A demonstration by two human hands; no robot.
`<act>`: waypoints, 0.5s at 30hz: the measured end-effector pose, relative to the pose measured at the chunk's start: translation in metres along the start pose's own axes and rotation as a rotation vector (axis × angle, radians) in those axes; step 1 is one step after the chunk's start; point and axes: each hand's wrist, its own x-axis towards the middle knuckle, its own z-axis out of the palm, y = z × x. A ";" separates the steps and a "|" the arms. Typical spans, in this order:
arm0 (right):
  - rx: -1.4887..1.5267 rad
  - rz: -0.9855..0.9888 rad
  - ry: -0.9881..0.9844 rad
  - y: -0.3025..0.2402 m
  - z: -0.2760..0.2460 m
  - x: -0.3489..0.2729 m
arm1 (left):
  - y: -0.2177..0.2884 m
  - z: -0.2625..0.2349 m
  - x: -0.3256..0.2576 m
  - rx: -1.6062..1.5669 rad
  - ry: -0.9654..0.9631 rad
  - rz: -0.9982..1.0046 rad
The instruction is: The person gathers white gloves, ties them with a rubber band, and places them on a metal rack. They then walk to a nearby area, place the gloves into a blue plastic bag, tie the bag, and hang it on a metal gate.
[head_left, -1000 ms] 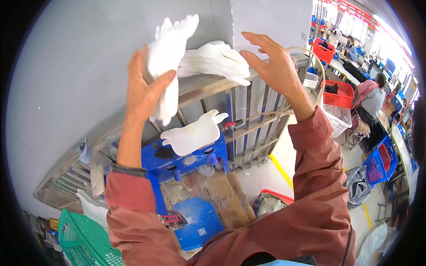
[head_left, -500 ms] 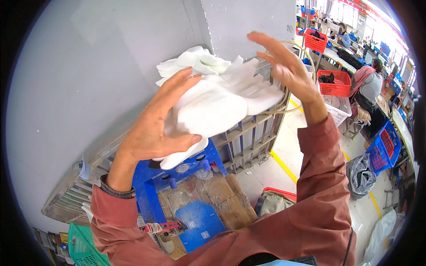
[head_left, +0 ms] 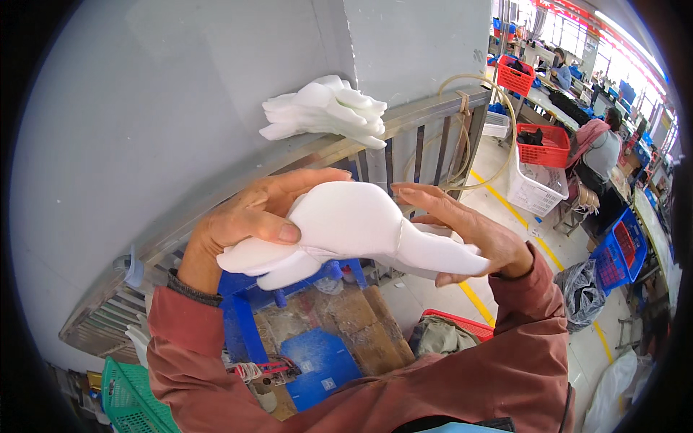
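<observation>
A bundle of soft white padded pieces [head_left: 350, 220], with a rounded middle and long flat lobes at both ends, is held up in front of me. My left hand [head_left: 253, 216] grips its left part, thumb on top and fingers along the far side. At the right end my right hand [head_left: 473, 231] wraps round the lobes, fingers over the far edge and thumb tip underneath. Beyond my hands, another pile of similar white pieces [head_left: 325, 108] lies on the metal rail [head_left: 415, 119] against the grey wall.
Below the bundle is a blue machine frame [head_left: 242, 317] with a worn board [head_left: 354, 325] and a blue plate [head_left: 317, 361]. A green basket [head_left: 133, 397] sits lower left. Right of the rail are red baskets [head_left: 545, 148], a white crate [head_left: 530, 187] and seated people at tables.
My right hand has come down from its raised, spread position and closed round the bundle's right end. The bundle has moved toward me, away from the pile on the rail.
</observation>
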 end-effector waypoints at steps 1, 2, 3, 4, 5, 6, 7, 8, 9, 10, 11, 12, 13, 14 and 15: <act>0.215 0.120 0.074 0.000 0.007 -0.003 | 0.000 0.001 -0.001 -0.006 0.017 -0.017; 0.141 0.053 0.064 0.001 0.010 -0.005 | 0.000 0.001 -0.002 -0.014 0.027 -0.034; 0.068 -0.014 0.048 0.002 0.014 -0.007 | -0.001 0.001 -0.003 -0.039 0.036 -0.039; -0.002 -0.081 0.031 0.002 0.018 -0.007 | -0.002 0.000 -0.003 -0.068 0.037 -0.045; 0.043 -0.110 0.045 0.001 0.028 -0.009 | -0.003 -0.003 -0.004 -0.123 0.016 -0.032; 0.122 -0.141 0.110 0.001 0.039 -0.008 | -0.004 -0.008 -0.004 -0.065 0.019 -0.070; 0.196 -0.145 0.167 0.002 0.049 -0.006 | -0.005 -0.014 -0.003 -0.038 0.001 -0.086; 0.283 -0.147 0.217 0.002 0.056 -0.006 | -0.006 -0.020 -0.003 -0.011 -0.017 -0.100; 0.169 0.022 0.221 -0.001 0.055 -0.011 | -0.007 -0.028 -0.002 0.014 -0.023 -0.068; 0.389 0.147 0.400 -0.004 0.065 -0.013 | -0.008 -0.036 -0.001 0.040 -0.026 -0.035; 0.421 0.251 0.436 -0.004 0.066 -0.012 | -0.007 -0.045 -0.003 0.076 -0.011 -0.020; 0.489 0.352 0.504 -0.006 0.068 -0.011 | -0.002 -0.055 -0.009 0.185 0.086 0.057; 0.458 0.328 0.567 -0.007 0.067 -0.009 | 0.006 -0.064 -0.017 0.306 0.200 0.113; 0.445 0.326 0.632 -0.008 0.065 -0.004 | 0.013 -0.073 -0.025 0.420 0.305 0.184; 0.424 0.252 0.692 -0.008 0.061 0.003 | 0.023 -0.081 -0.034 0.417 0.414 0.253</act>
